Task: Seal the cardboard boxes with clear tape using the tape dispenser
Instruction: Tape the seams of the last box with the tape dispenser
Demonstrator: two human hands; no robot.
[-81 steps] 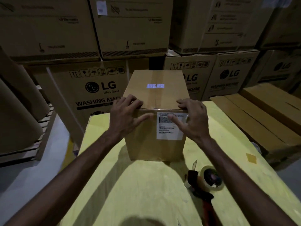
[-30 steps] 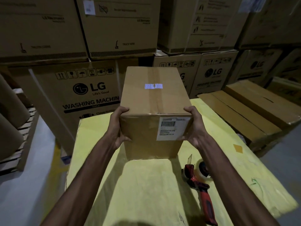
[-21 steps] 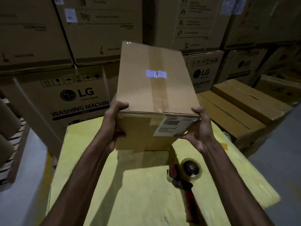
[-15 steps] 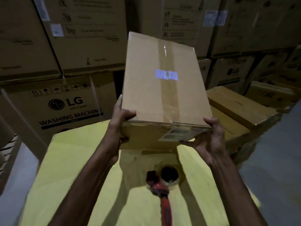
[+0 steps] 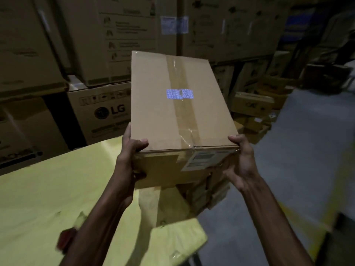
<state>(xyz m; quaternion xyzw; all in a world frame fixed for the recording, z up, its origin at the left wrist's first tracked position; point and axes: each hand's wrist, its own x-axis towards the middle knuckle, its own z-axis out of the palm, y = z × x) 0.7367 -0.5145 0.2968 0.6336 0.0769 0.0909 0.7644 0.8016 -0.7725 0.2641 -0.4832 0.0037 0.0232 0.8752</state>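
Head view: nearest you, below the cardboard box (image 5: 178,104), a yellow table (image 5: 38,198). Your left hand (image 5: 130,160) and right hand (image 5: 240,160) clasp the box's near corners, holding it aloft, taped seam up. Behind the box, stacked LG cartons (image 5: 103,110).

Brown box (image 5: 153,104) — yellow table (image 5: 38,198)

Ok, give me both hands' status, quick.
Left hand: closed on the box.
Right hand: closed on the same box.
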